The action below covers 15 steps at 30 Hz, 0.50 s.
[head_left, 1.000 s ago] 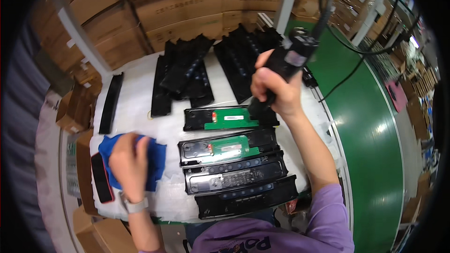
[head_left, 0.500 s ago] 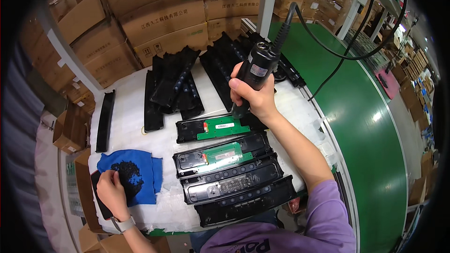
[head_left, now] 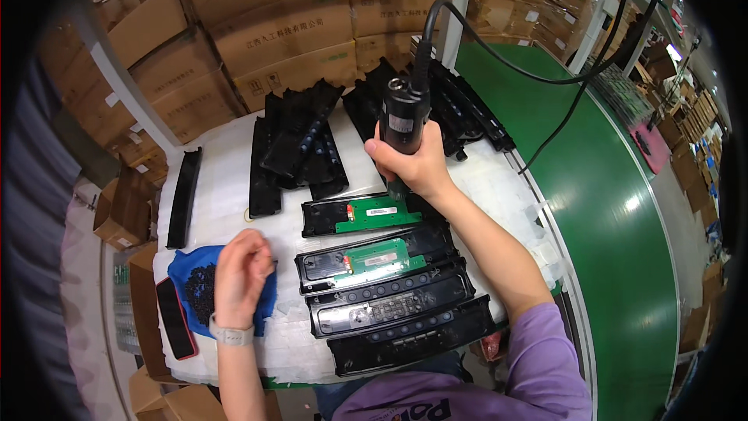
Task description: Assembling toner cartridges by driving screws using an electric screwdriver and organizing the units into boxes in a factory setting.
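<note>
My right hand (head_left: 417, 160) is wrapped round a black corded electric screwdriver (head_left: 403, 123), held nearly upright. Its lower end meets the right part of a green circuit board (head_left: 370, 217) lying in a long black plastic housing; the exact tip is hard to make out. Over a blue cloth (head_left: 183, 260), my left hand (head_left: 243, 271) is raised with its fingers curled together, and whatever they pinch is too small to see. A heap of small dark pieces, like screws, (head_left: 200, 290) lies on the cloth beside that hand. Nearer me is a second housing with a green board (head_left: 378, 259).
Two more black housings (head_left: 409, 343) lie close to my body. Behind are stacks of black housings (head_left: 300, 140), with a single one (head_left: 184, 199) at left. A red-edged phone (head_left: 178, 320) lies beside the cloth. Right runs a green conveyor (head_left: 608, 218); cartons (head_left: 280, 31) stand behind.
My left hand has lifted off the dark heap and moved right, uncovering the phone. The screwdriver has tilted more upright, its top shifting left, while its lower end stays by the same board.
</note>
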Each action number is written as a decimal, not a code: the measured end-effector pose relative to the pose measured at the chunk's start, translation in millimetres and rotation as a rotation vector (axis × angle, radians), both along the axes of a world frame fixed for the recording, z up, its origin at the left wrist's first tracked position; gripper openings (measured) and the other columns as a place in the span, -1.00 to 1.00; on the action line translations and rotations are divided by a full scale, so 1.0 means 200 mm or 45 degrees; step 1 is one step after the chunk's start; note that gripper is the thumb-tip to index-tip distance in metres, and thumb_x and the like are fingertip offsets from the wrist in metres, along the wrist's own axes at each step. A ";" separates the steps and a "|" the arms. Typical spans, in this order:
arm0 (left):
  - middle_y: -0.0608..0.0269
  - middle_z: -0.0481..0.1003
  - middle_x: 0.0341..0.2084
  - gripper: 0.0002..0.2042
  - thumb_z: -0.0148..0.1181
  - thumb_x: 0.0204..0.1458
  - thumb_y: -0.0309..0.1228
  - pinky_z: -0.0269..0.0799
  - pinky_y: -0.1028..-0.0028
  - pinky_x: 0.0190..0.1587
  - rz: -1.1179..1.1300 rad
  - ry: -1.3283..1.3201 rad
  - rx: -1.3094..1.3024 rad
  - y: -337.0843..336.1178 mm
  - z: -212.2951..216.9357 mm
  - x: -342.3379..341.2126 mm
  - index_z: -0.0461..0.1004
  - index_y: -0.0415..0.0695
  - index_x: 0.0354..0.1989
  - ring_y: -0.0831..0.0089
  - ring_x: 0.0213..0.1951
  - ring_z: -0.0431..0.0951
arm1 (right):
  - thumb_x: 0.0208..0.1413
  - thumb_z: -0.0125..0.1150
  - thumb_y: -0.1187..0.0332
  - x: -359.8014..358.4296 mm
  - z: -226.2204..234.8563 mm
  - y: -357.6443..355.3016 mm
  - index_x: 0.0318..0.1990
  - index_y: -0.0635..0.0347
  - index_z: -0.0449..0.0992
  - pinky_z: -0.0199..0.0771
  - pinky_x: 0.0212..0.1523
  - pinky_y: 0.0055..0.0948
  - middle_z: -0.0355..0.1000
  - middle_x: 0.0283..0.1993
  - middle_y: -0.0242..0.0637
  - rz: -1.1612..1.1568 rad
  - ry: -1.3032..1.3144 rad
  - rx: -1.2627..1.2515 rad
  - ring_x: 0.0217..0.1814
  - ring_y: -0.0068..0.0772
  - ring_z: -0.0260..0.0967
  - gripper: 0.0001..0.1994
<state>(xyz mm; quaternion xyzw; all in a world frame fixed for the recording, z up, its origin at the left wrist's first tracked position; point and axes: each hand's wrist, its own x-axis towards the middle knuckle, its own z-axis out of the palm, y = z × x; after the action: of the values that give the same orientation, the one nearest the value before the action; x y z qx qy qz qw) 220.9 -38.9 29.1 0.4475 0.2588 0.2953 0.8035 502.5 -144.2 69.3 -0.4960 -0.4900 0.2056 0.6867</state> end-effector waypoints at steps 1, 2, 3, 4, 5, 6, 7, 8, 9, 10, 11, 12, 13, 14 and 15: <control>0.30 0.41 -0.57 -0.85 -0.02 0.13 -0.42 0.13 0.68 -0.58 -0.009 0.073 0.036 -0.04 0.02 0.07 0.39 -0.24 -0.40 0.69 -0.65 0.21 | -0.10 0.29 0.40 0.01 -0.02 0.00 -0.56 0.24 0.36 0.14 -0.66 -0.64 0.28 -0.71 -0.44 -0.014 -0.045 -0.004 -0.71 -0.68 0.19 -0.79; 0.31 0.42 -0.57 -0.85 0.01 0.14 -0.42 0.11 0.70 -0.59 -0.076 0.107 0.085 -0.08 0.03 0.12 0.42 -0.26 -0.36 0.73 -0.65 0.20 | -0.14 0.34 0.39 0.01 -0.03 -0.01 -0.53 0.24 0.37 0.21 -0.61 -0.65 0.32 -0.67 -0.44 -0.028 -0.090 -0.008 -0.65 -0.71 0.22 -0.78; 0.30 0.44 -0.55 -0.85 0.03 0.13 -0.43 0.09 0.71 -0.61 -0.140 0.142 0.102 -0.11 0.05 0.19 0.44 -0.27 -0.36 0.74 -0.67 0.19 | -0.14 0.34 0.39 0.01 -0.03 -0.02 -0.53 0.24 0.37 0.21 -0.61 -0.65 0.32 -0.67 -0.44 -0.025 -0.091 -0.004 -0.65 -0.71 0.22 -0.78; 0.30 0.45 -0.56 -0.88 0.08 0.10 -0.45 0.06 0.73 -0.62 -0.232 0.135 0.085 -0.12 0.04 0.24 0.44 -0.27 -0.37 0.74 -0.69 0.16 | -0.12 0.30 0.43 0.00 -0.03 -0.02 -0.52 0.24 0.36 0.17 -0.66 -0.65 0.30 -0.68 -0.43 -0.008 -0.118 0.064 -0.70 -0.68 0.20 -0.81; 0.28 0.46 -0.56 -0.90 0.12 0.07 -0.48 0.04 0.73 -0.63 -0.264 0.138 0.077 -0.15 0.04 0.29 0.45 -0.27 -0.36 0.75 -0.69 0.17 | -0.10 0.27 0.48 -0.01 -0.03 -0.04 -0.52 0.24 0.36 0.13 -0.70 -0.65 0.29 -0.69 -0.41 0.008 -0.145 0.131 -0.74 -0.65 0.19 -0.83; 0.27 0.47 -0.55 -0.90 0.13 0.07 -0.48 0.06 0.73 -0.62 -0.294 0.132 0.087 -0.18 0.04 0.33 0.46 -0.27 -0.35 0.75 -0.69 0.18 | -0.12 0.28 0.53 -0.02 -0.02 -0.06 -0.42 0.26 0.36 0.17 -0.69 -0.66 0.31 -0.65 -0.39 0.003 -0.081 0.128 -0.72 -0.64 0.22 -0.82; 0.25 0.48 -0.55 -0.90 0.15 0.06 -0.48 0.07 0.73 -0.61 -0.317 0.127 0.094 -0.20 0.03 0.35 0.46 -0.27 -0.33 0.74 -0.68 0.19 | -0.08 0.24 0.49 -0.05 0.03 -0.10 -0.35 0.25 0.32 0.17 -0.69 -0.62 0.28 -0.66 -0.38 0.104 0.100 0.070 -0.73 -0.59 0.20 -0.81; 0.25 0.48 -0.55 -0.90 0.15 0.06 -0.48 0.07 0.73 -0.61 -0.306 0.129 0.091 -0.22 0.02 0.36 0.46 -0.27 -0.33 0.74 -0.68 0.19 | -0.04 0.19 0.44 -0.05 0.05 -0.13 -0.31 0.24 0.30 0.18 -0.68 -0.58 0.23 -0.68 -0.39 0.158 0.141 0.137 -0.75 -0.57 0.17 -0.81; 0.24 0.49 -0.53 -0.89 0.14 0.06 -0.48 0.09 0.74 -0.59 -0.324 0.110 0.069 -0.23 0.00 0.36 0.46 -0.28 -0.31 0.74 -0.67 0.20 | 0.00 0.15 0.40 -0.05 0.06 -0.15 -0.27 0.23 0.27 0.18 -0.67 -0.53 0.18 -0.70 -0.40 0.211 0.183 0.203 -0.76 -0.55 0.14 -0.80; 0.23 0.50 -0.51 -0.88 0.14 0.06 -0.49 0.11 0.74 -0.57 -0.351 0.090 0.042 -0.24 -0.01 0.36 0.46 -0.28 -0.29 0.74 -0.67 0.21 | 0.02 0.11 0.35 -0.06 0.08 -0.17 -0.24 0.21 0.25 0.20 -0.66 -0.50 0.15 -0.70 -0.40 0.239 0.272 0.287 -0.77 -0.54 0.10 -0.78; 0.23 0.50 -0.51 -0.88 0.14 0.06 -0.49 0.11 0.74 -0.57 -0.348 0.093 0.034 -0.25 -0.01 0.36 0.46 -0.28 -0.29 0.74 -0.67 0.21 | 0.04 0.07 0.29 -0.07 0.10 -0.19 -0.21 0.19 0.23 0.21 -0.64 -0.46 0.12 -0.71 -0.40 0.267 0.363 0.371 -0.78 -0.53 0.07 -0.76; 0.22 0.50 -0.50 -0.88 0.13 0.07 -0.48 0.12 0.75 -0.56 -0.347 0.091 0.002 -0.26 0.00 0.35 0.46 -0.29 -0.28 0.74 -0.66 0.21 | 0.08 0.05 0.24 -0.08 0.11 -0.20 -0.15 0.18 0.22 0.25 -0.58 -0.45 0.12 -0.68 -0.40 0.294 0.418 0.464 -0.76 -0.53 0.09 -0.73; 0.21 0.51 -0.49 -0.87 0.13 0.07 -0.48 0.14 0.75 -0.54 -0.349 0.090 -0.024 -0.26 0.00 0.34 0.46 -0.30 -0.27 0.74 -0.66 0.21 | 0.13 0.01 0.21 -0.09 0.12 -0.19 -0.13 0.17 0.22 0.28 -0.55 -0.46 0.15 -0.66 -0.41 0.360 0.453 0.556 -0.74 -0.54 0.11 -0.72; 0.21 0.51 -0.49 -0.87 0.13 0.07 -0.48 0.14 0.75 -0.54 -0.346 0.095 -0.027 -0.27 0.00 0.33 0.46 -0.30 -0.27 0.74 -0.66 0.21 | 0.15 -0.02 0.19 -0.11 0.13 -0.20 -0.11 0.16 0.22 0.28 -0.54 -0.46 0.15 -0.66 -0.41 0.366 0.503 0.583 -0.74 -0.55 0.11 -0.72; 0.20 0.51 -0.48 -0.87 0.11 0.08 -0.49 0.14 0.75 -0.55 -0.327 0.057 -0.067 -0.27 -0.01 0.32 0.45 -0.30 -0.26 0.74 -0.66 0.21 | 0.17 -0.05 0.17 -0.13 0.14 -0.20 -0.10 0.16 0.23 0.28 -0.53 -0.46 0.16 -0.66 -0.42 0.372 0.555 0.609 -0.74 -0.56 0.11 -0.71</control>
<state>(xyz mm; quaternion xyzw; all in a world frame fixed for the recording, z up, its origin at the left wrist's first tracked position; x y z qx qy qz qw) 285.1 -93.8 27.2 0.4623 0.2249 0.1731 0.8401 475.8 -184.9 97.1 -0.1903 -0.4321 0.2820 0.8352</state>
